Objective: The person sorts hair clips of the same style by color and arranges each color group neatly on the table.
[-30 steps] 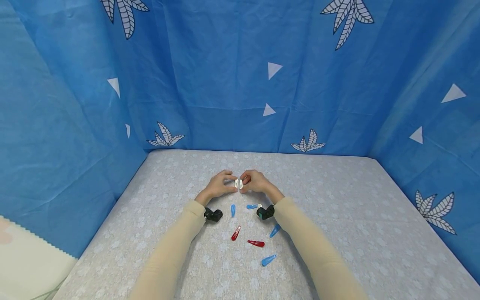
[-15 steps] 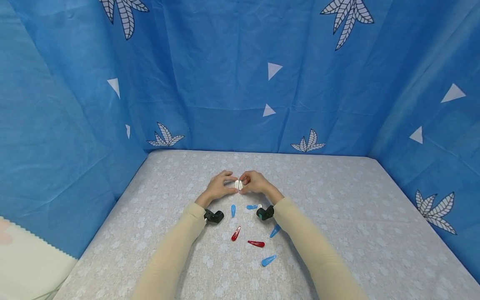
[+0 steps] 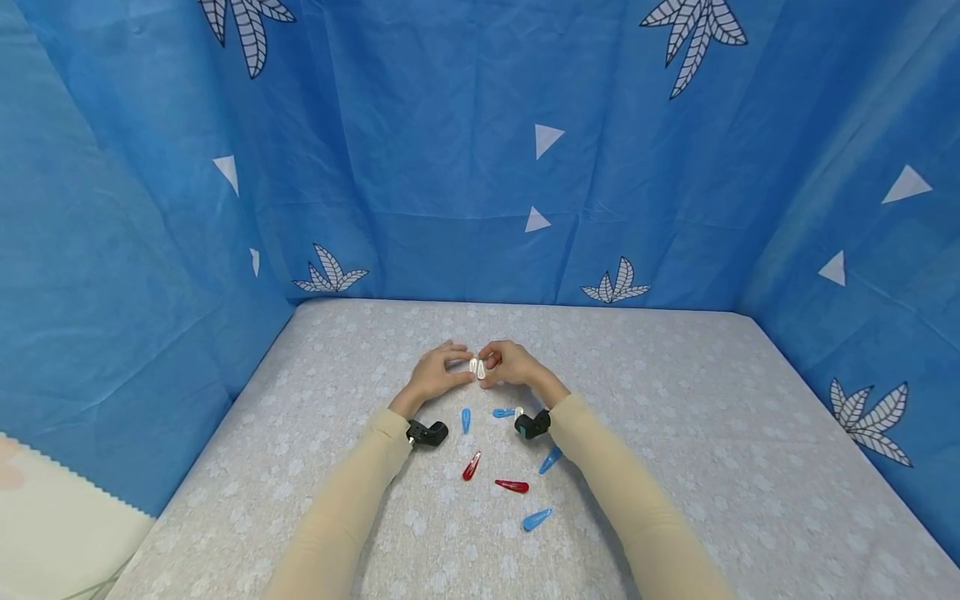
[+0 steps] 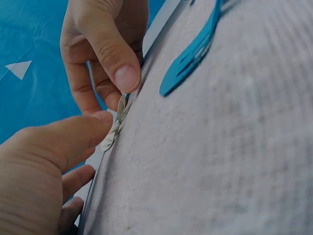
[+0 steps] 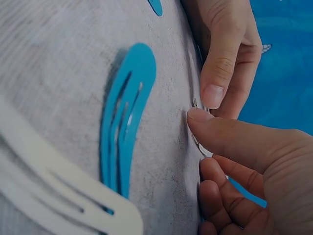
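White hair clips (image 3: 481,369) sit side by side at the table (image 3: 675,417), one in the narrow pinch of the left hand (image 3: 433,373), one in the right hand's (image 3: 513,364), so I judge their alignment nearly complete, with blue clips (image 3: 466,420) and red clips (image 3: 513,486) left loose.

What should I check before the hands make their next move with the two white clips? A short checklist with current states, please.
1. Left hand has its thumb and a finger at the left white clip: ok.
2. Right hand has its thumb and a finger at the right white clip: ok.
3. The two clips lie side by side: ok.
4. Both clips flat on the tablecloth: cannot tell; fingers partly cover them.
5. Red clips out of the fingers' way: ok, they lie nearer the person.
6. Third white clip with the pair: not ok, it lies apart, beside a blue clip.
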`<action>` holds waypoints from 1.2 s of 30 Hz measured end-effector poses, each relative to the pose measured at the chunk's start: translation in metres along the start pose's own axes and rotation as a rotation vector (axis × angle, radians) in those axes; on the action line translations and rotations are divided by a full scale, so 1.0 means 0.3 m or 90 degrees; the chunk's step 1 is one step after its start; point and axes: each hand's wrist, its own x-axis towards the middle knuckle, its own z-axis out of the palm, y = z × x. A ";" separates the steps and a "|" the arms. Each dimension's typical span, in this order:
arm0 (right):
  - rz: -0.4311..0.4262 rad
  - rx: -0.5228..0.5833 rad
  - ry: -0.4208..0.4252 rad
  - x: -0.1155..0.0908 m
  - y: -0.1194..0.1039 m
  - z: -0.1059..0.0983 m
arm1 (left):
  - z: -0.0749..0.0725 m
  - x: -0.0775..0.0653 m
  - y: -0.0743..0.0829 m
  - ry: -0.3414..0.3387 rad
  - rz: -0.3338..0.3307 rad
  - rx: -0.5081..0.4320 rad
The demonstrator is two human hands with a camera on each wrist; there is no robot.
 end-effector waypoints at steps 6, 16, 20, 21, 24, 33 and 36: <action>-0.032 0.000 -0.001 -0.018 0.009 -0.015 | 0.003 -0.006 -0.003 0.017 0.011 -0.010; -0.081 -0.015 0.028 -0.103 0.032 -0.056 | 0.007 -0.007 -0.009 0.021 0.018 0.002; -0.108 -0.029 0.052 -0.177 0.039 -0.074 | 0.006 -0.007 -0.009 0.020 0.014 0.004; -0.116 -0.031 0.056 -0.197 0.043 -0.075 | 0.006 -0.008 -0.009 0.020 0.014 0.005; -0.139 -0.037 0.068 -0.257 0.058 -0.075 | 0.005 -0.009 -0.009 0.018 0.018 0.014; -0.152 -0.088 0.102 -0.374 0.081 -0.050 | 0.004 -0.009 -0.009 0.014 0.022 0.012; -0.142 -0.097 0.113 -0.389 0.081 -0.040 | 0.006 -0.008 -0.009 0.014 0.019 0.011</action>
